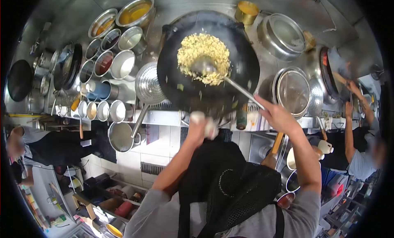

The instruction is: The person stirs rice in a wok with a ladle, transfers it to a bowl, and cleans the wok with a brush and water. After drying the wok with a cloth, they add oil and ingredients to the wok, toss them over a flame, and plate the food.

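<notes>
The person's right hand (pixel 280 116) is closed round the handle of the ladle (pixel 241 89), fingers wrapped near its end. The ladle's long axis runs diagonally, from that hand forward and to the left, with its bowl pointing away from the person and resting in yellow, rice-like food (pixel 207 49) inside the black wok (pixel 242 53). The food lies heaped in the far middle part of the wok, with loose bits scattered nearer the person. The left hand (pixel 198 129) grips a pale cloth (pixel 211 129) at the wok's near edge; what lies under the cloth is hidden.

Just left of the wok, a perforated skimmer (pixel 150 83) lies on the table (pixel 164 116), its handle slanting back toward the person, over the front edge and above a metal pot (pixel 120 137). Farther left stand metal containers (pixel 122 65). A round strainer (pixel 293 93) sits to the right of the wok, and a tin of yellow liquid (pixel 247 12) stands beyond its far right side. Nothing visible blocks the ladle's handle between hand and food.
</notes>
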